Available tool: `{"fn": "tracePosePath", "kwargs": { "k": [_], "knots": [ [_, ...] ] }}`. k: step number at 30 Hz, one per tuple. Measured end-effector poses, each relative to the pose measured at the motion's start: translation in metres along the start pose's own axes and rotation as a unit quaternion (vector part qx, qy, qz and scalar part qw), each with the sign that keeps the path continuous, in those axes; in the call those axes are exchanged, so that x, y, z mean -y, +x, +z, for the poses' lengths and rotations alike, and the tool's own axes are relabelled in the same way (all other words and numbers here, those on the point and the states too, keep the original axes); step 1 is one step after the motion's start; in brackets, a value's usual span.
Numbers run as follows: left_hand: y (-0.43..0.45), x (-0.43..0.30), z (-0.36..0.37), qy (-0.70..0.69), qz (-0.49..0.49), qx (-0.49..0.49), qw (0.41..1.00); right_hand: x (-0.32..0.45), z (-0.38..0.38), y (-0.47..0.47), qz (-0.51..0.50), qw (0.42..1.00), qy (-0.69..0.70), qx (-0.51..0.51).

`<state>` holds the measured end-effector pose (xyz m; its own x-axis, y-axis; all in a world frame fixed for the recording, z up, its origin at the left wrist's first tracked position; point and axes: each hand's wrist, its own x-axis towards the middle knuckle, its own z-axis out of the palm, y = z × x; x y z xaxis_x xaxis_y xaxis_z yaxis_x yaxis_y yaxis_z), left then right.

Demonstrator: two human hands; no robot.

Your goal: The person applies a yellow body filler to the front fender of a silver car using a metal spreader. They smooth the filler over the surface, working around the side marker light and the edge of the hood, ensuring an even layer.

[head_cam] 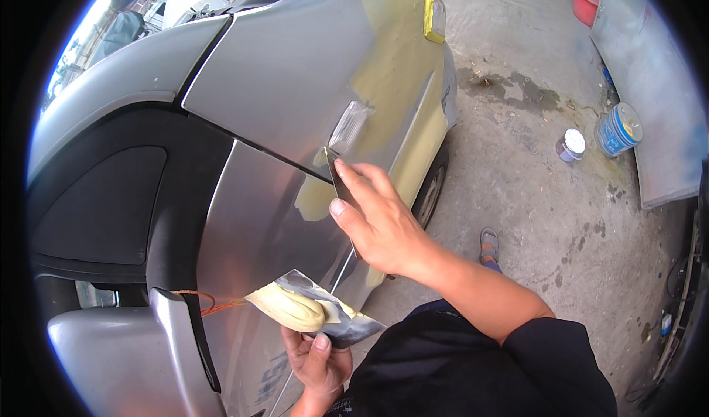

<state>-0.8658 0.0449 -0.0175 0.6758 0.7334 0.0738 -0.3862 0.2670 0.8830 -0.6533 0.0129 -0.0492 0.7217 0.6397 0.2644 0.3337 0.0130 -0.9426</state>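
Observation:
My right hand grips a thin, flat filler spreader. Its far end touches the silver car fender just below the clear side marker lamp, by the seam with the door. A small patch of dried-looking yellow filler lies on the door left of the blade. Low in front of me, my left hand holds a flat mixing plate from beneath, thumb at its edge. A thick mound of pale yellow body filler sits on the plate.
Yellow filler also covers the fender's outer side, above the front wheel. Orange wires hang by the door mirror. On the concrete floor stand a white-lidded tin, a blue bucket and a leaning panel.

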Motion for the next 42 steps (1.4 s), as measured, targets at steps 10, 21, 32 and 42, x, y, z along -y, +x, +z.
{"fn": "tracePosePath", "kwargs": {
  "k": [10,21,32,42],
  "knots": [
    [0.000,-0.001,-0.008,0.005,0.000,-0.001,1.000,0.007,0.017,-0.004,-0.027,0.994,-0.104,-0.006],
    [0.012,-0.004,0.008,-0.013,-0.023,0.027,0.999,-0.006,-0.048,-0.047,-0.117,0.974,0.171,0.086],
    [0.024,0.013,0.054,-0.051,-0.013,0.022,0.998,-0.051,-0.103,-0.094,-0.008,0.963,0.253,0.096],
    [0.015,0.057,0.123,-0.204,-0.294,0.013,0.934,-0.066,-0.168,-0.100,0.224,0.662,0.620,0.355]
  ]
}}
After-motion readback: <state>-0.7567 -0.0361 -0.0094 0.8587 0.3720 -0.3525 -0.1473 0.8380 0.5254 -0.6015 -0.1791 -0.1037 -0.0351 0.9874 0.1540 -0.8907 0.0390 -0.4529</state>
